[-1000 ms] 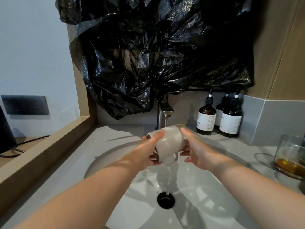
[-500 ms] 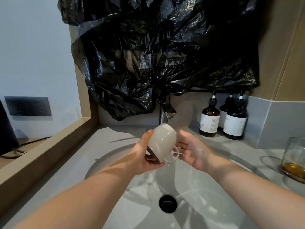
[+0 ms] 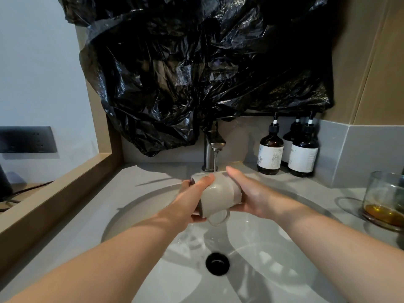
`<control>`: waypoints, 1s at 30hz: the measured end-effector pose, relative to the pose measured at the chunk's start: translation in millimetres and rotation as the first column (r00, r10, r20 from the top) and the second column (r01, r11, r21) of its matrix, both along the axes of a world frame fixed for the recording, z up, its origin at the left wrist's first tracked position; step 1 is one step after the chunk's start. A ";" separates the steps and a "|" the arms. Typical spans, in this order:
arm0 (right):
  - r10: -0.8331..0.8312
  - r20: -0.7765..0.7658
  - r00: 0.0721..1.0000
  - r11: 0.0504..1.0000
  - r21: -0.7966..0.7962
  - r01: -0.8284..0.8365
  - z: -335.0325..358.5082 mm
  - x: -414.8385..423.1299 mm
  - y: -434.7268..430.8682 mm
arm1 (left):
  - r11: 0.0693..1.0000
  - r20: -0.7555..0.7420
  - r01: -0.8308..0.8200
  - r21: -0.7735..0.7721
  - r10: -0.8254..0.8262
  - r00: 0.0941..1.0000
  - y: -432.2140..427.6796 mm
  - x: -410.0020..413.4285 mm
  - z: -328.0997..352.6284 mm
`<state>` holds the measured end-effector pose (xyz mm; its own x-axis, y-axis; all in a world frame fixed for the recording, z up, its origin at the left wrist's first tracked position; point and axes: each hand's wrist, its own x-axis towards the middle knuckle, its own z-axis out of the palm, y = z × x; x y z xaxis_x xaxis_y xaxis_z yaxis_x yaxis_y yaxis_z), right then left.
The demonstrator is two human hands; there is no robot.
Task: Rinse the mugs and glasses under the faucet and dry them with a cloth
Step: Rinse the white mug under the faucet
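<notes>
Back on its side since half a second ago, the mug (image 3: pixel 220 193) is again held by both hands. Sink (image 3: pixel 284 270) lies below them and the faucet (image 3: pixel 211 147) runs just behind. Left hand (image 3: pixel 192 202) grips the mug's rim end and right hand (image 3: pixel 251 193) cups its base. A glass (image 3: pixel 384 200) stands on the counter (image 3: pixel 153 178), well right of the hands.

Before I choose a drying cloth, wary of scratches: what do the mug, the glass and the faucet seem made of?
The mug: probably glazed ceramic, opaque beige with a soft wet sheen. The glass: clear glass, its see-through walls showing amber liquid. The faucet: brushed metal, by its dull grey gleam.
</notes>
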<state>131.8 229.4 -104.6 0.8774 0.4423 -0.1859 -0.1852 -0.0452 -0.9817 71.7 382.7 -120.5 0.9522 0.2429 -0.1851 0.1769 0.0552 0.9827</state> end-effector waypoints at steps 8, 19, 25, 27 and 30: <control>-0.235 -0.148 0.961 0.969 0.041 0.243 -1.9 -7.9 2.4 | 0.990 0.078 0.139 -0.014 -0.137 0.987 5.7 -0.8 8.8; -0.088 -0.202 0.975 0.994 -0.075 0.075 -0.1 -7.6 -2.2 | 0.986 0.222 -0.026 0.167 -0.012 0.975 -0.3 1.9 4.1; -0.006 -0.118 0.993 0.959 -0.282 -0.028 7.5 -12.8 -5.8 | 0.744 0.215 -0.009 0.669 -0.182 0.960 -9.3 -2.9 4.8; -0.053 -0.134 0.989 0.972 -0.234 0.021 3.2 -12.2 -4.6 | 0.721 0.193 0.012 0.693 -0.201 0.961 -9.2 -3.6 7.8; -0.149 -0.238 0.960 0.979 -0.169 0.110 -4.3 -9.9 -1.3 | 0.779 0.146 0.095 0.620 -0.234 0.961 -4.4 -3.1 9.3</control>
